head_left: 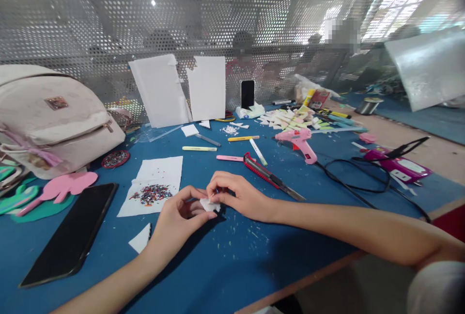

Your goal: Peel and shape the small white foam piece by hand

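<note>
Between my two hands is a small white foam piece [209,204] with an uneven edge. My left hand [181,210] grips it between thumb and fingers from the left. From the right, my right hand [236,195] pinches at its upper edge, with the fingertips pressed together; anything tiny in that pinch is too small to make out. A sheet of white paper [174,168] bearing a heap of small coloured sequins [152,194] lies just left of my hands. Close to my left wrist is a white triangular piece [140,239] with a dark edge.
A red utility knife [267,174] with its blade out lies beyond my right hand. Several highlighters [243,138] and a pink glue gun [298,142] with a black cable [341,183] are farther back. On the left lie a large phone [69,234] and a pale backpack [54,115].
</note>
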Demonstrator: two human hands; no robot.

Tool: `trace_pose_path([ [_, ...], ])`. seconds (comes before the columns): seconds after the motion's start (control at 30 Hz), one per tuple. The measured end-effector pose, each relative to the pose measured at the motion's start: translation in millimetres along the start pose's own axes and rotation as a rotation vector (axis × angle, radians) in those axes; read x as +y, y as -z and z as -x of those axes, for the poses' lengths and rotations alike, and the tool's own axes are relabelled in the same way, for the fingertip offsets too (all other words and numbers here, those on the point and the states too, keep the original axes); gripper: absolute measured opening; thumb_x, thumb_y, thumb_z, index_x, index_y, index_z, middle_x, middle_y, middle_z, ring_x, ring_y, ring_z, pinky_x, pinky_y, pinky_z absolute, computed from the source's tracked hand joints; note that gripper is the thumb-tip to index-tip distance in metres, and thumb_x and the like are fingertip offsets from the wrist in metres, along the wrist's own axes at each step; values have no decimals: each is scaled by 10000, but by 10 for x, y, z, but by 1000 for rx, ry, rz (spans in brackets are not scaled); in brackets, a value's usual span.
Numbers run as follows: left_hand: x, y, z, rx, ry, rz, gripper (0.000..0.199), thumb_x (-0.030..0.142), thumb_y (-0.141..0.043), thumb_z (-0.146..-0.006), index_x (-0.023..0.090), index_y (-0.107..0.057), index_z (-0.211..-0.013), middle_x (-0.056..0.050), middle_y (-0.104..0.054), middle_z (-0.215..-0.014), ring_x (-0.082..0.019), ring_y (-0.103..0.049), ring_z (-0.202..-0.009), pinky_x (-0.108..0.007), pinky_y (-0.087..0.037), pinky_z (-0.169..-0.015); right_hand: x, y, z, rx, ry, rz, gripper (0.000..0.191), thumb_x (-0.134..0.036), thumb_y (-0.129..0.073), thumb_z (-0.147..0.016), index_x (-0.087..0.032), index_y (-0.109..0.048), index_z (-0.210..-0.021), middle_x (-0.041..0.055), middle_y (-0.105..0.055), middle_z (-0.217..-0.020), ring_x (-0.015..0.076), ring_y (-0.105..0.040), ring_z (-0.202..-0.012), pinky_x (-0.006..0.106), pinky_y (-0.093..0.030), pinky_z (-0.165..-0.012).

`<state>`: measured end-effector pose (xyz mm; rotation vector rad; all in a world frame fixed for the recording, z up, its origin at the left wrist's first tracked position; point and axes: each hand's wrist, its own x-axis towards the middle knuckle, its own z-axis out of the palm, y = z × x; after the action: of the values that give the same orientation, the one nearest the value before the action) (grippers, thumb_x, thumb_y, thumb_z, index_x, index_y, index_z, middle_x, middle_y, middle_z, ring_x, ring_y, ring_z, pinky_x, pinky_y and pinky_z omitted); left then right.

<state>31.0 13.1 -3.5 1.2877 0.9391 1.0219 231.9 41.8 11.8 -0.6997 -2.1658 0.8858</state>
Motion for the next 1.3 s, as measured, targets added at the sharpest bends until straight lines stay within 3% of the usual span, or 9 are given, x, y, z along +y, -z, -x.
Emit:
trace_pose_path([
  [0.2,6,42,-7,117,-80,66,232,191,-845,-703,170,-653,-831,-46,-736,-1032,-148,-720,-839,-241,-572,-779,167,501,-374,99,-37,186,132,-258,-556,-980,-165,-632,-926,23,-656,-968,138,-595,-877,266,-460,-813],
  [0.27,9,44,-14,97,-75,69,239,189,-847,-697,166,-648,-829,-49,-737,-1022,-150,-720,-830,-247,-575,-775,335,799,-613,118,-170,448,163,-265,-522,-994,-161,-647,-994,29,-675,-1038,137,-611,-964,262,-464,-871],
  [0.37,10,43,-15,66,-74,69,237,193,-842,-701,163,-647,-834,-47,-736,-1011,-149,-720,-819,-249,-577,-767,655,1213,-957,99,-311,585,173,-234,-552,-980,-113,-674,-996,62,-697,-997,168,-638,-945,305,-483,-893],
  [0.43,12,42,-6,49,-73,71,233,193,-837,-708,164,-647,-839,-45,-735,-1016,-148,-722,-824,-246,-575,-772,862,1391,-1123,71,-410,665,182,-246,-585,-971,-94,-680,-1003,79,-697,-995,193,-654,-936,352,-515,-894],
  [0.5,17,41,5,40,-68,82,227,184,-831,-713,165,-650,-849,-44,-737,-1015,-146,-723,-825,-242,-572,-773,1032,1475,-1233,54,-494,736,289,-327,-606,-973,-136,-620,-1189,90,-645,-1178,214,-650,-1022,415,-556,-885],
  [0.77,7,50,13,31,-51,90,226,169,-819,-718,165,-660,-878,-53,-731,-1040,-133,-714,-792,-237,-571,-737,1247,1495,-1413,-31,-605,849,338,-338,-608,-974,-160,-587,-1259,100,-610,-1256,228,-637,-1072,428,-559,-898],
  [1.0,19,44,17,34,-54,97,227,161,-804,-729,168,-684,-922,-45,-716,-1052,-122,-699,-779,-228,-566,-743,1008,1502,-1329,131,-500,800,279,-326,-608,-970,-140,-636,-1175,94,-655,-1184,229,-643,-1064,425,-538,-918],
  [1.13,47,47,13,31,-45,98,256,171,-803,-740,171,-689,-969,-30,-736,-944,-119,-692,-760,-225,-562,-751,685,1233,-1125,190,-347,661,187,-235,-582,-953,-127,-697,-1054,78,-738,-1005,191,-674,-968,304,-494,-879],
  [1.3,22,64,-2,37,-38,92,261,198,-802,-760,185,-679,-990,-16,-750,-866,-127,-698,-746,-227,-556,-742,139,651,-607,89,-115,321,188,-236,-605,-942,-178,-657,-1114,35,-737,-1003,127,-680,-912,246,-495,-784],
])
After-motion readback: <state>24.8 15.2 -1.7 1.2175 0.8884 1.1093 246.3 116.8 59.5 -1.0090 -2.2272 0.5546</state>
